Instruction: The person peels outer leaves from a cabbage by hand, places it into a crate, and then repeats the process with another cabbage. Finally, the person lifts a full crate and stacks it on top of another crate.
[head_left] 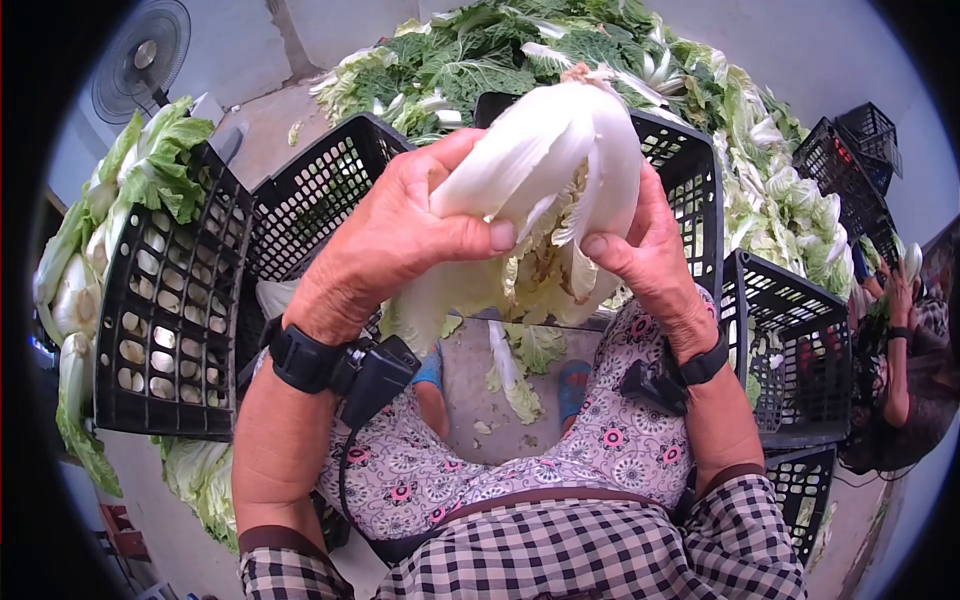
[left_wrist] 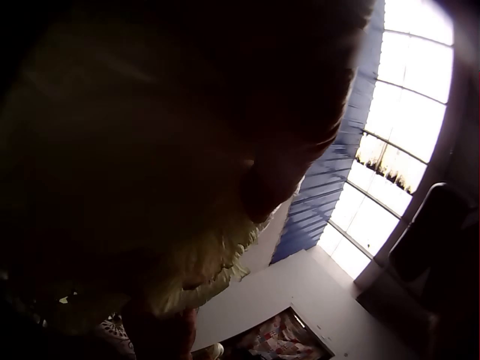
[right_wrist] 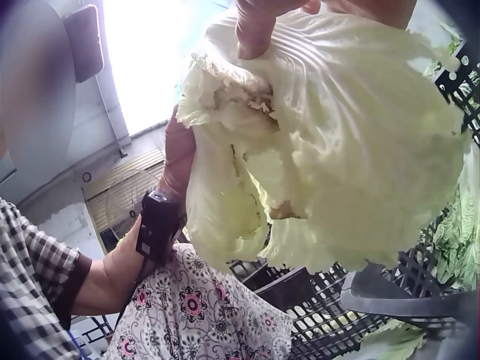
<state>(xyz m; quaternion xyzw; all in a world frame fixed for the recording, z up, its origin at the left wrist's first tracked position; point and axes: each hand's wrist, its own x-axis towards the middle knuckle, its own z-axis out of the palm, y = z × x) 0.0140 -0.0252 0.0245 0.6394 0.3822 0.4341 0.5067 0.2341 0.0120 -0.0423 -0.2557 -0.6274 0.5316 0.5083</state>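
Pale napa cabbage point(head_left: 545, 190) is held stem end up, in the air over the lap, in front of the black crates point(head_left: 300, 215). Left hand point(head_left: 400, 235) wraps the left side, fingers curled behind, thumb clamped across the white ribs. Right hand point(head_left: 650, 255) grips the right side, thumb pressing an outer leaf near the split. Right wrist view shows loose outer leaves point(right_wrist: 247, 217) hanging open below the head, already parting from the core.

Looks like outer-leaf stripping. To do it well:
- keep the left hand as anchor, firm on the ribs, no squeezing of the heart
- peel with the right thumb from the base, one leaf at a time, so it snaps at the stem rather than tearing
- let scraps fall to the floor point(head_left: 500, 415) between the feet

Left wrist view too dark to read.
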